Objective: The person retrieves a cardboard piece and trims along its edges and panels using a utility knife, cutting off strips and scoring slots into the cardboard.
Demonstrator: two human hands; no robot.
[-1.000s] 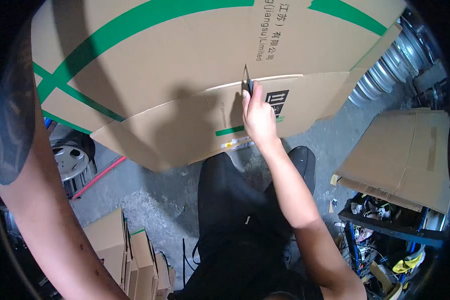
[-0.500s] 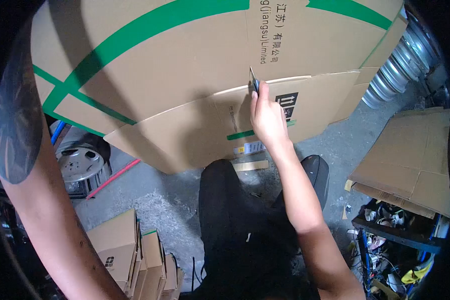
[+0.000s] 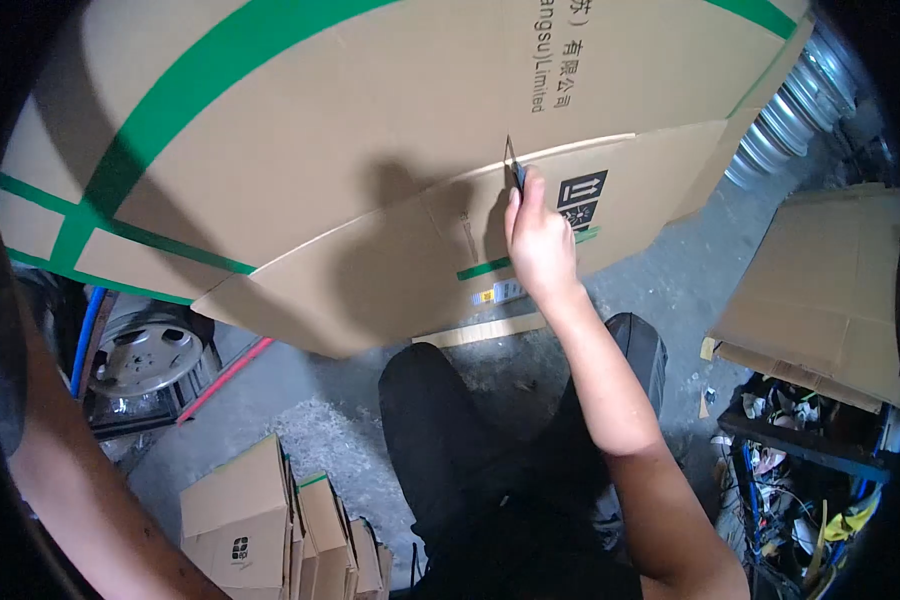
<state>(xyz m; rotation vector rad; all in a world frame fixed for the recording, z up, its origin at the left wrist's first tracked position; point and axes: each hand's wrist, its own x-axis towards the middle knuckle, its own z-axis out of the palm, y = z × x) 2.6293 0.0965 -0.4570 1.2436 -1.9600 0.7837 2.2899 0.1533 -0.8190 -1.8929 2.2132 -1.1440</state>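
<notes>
My right hand (image 3: 543, 240) is closed on a knife (image 3: 515, 165) whose thin blade points up, near the fold line of a large cardboard sheet (image 3: 390, 120). Green tape (image 3: 160, 120) and printed text run across the sheet, and a black arrow mark (image 3: 582, 190) sits just right of my hand. Along the left edge of the view my left arm (image 3: 80, 470) reaches up, its hand out of sight.
Folded cardboard (image 3: 240, 500) stands at the lower left, below a wheel rim (image 3: 150, 355) and a red bar (image 3: 225, 380). More rims (image 3: 795, 120) are at the upper right. At right, a cardboard box (image 3: 810, 280) sits above a cluttered rack (image 3: 810, 440).
The view has shifted, and the sheet's left part shows lower and farther left. My left arm has dropped lower in view. My right hand still grips the knife near the fold.
</notes>
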